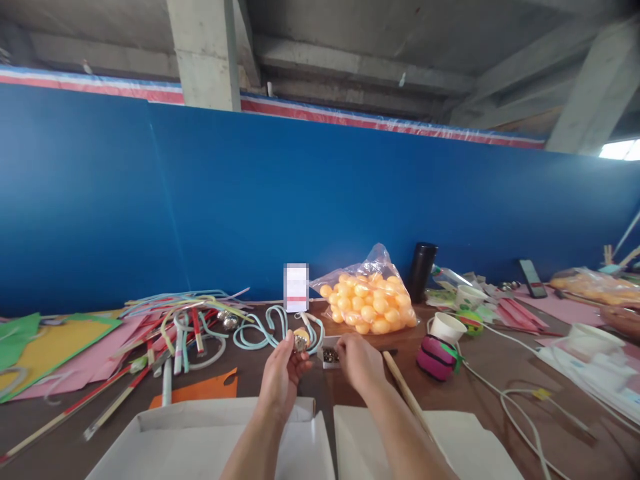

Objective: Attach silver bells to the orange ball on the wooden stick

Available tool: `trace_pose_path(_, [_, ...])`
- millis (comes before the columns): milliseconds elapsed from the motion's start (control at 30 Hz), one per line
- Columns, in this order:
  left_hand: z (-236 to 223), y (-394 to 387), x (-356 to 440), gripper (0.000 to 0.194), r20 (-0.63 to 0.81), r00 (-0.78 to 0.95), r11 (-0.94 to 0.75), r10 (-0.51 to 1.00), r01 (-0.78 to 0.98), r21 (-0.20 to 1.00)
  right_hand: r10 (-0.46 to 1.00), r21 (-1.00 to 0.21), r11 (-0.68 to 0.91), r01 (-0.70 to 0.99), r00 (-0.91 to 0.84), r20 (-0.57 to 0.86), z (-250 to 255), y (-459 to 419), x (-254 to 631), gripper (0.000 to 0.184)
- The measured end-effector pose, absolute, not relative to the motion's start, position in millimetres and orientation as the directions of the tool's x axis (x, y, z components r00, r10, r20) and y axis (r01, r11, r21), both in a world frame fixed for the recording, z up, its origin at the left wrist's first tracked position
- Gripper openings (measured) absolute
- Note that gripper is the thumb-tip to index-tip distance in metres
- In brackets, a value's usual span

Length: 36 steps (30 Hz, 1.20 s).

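My left hand [283, 373] grips an orange ball [301, 339] between thumb and fingers. Shiny metal pieces cover part of the ball's near side. To its right lies a small white box [331, 365] of small, dark, brassy metal bits, too small to make out clearly. Over the right side of this box is my right hand [361, 361], its fingers bent together. Whatever those fingertips pinch, if anything, is hidden. Behind my hands sits a clear plastic bag of orange balls [369, 303]. A coiled pale blue cord [255, 331] lies just behind the left hand.
White cardboard trays [200, 447] lie at the front. A wooden stick [406, 390] rests right of my right forearm, near a purple pouch-like item [437, 358] and paper cup [447, 328]. Tubes, sticks and coloured paper [80, 340] crowd the left. A black bottle [423, 272] stands behind.
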<state>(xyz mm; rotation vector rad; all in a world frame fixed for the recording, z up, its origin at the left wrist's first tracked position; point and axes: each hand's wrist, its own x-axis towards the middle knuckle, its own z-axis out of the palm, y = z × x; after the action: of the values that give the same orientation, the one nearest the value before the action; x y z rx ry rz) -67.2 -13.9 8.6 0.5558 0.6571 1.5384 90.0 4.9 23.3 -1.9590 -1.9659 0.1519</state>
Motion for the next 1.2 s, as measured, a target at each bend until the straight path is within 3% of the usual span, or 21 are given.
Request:
trace_pose_path(400, [10.2,-16.5,-66.9,0.034,-0.041,-0.067,-0.020,0.997,-0.718,0.696,0.990,-0.281,0.034,0.959,0.007,0.144,15.7,4.5,85.4,0.020])
trace_pose_path(733, [12.9,-15.9,-67.5,0.032,-0.066,-0.070,-0.006,0.995,-0.729,0.685,0.974,-0.488,0.073,0.870,0.044,0.224,14.9,5.7,82.8,0.013])
trace_pose_path(833, [14.8,-15.9,-68.5,0.027,-0.102,-0.079,0.008,0.992,-0.751,0.660,0.965,-0.640,0.128,0.758,0.052,0.256,14.2,7.9,82.7,0.009])
trace_pose_path(1033, [15.5,-14.3,-71.8,0.024,-0.147,-0.068,0.032,0.987,-0.811,0.585,0.989,-0.912,0.115,0.395,0.041,0.142,23.0,5.1,78.4,0.011])
trace_pose_path(1200, [15.0,-14.6,-73.6,0.029,-0.145,-0.014,0.069,0.989,-0.833,0.548,0.990,-0.989,0.142,0.036,-0.005,0.142,33.6,-6.2,72.9,0.020])
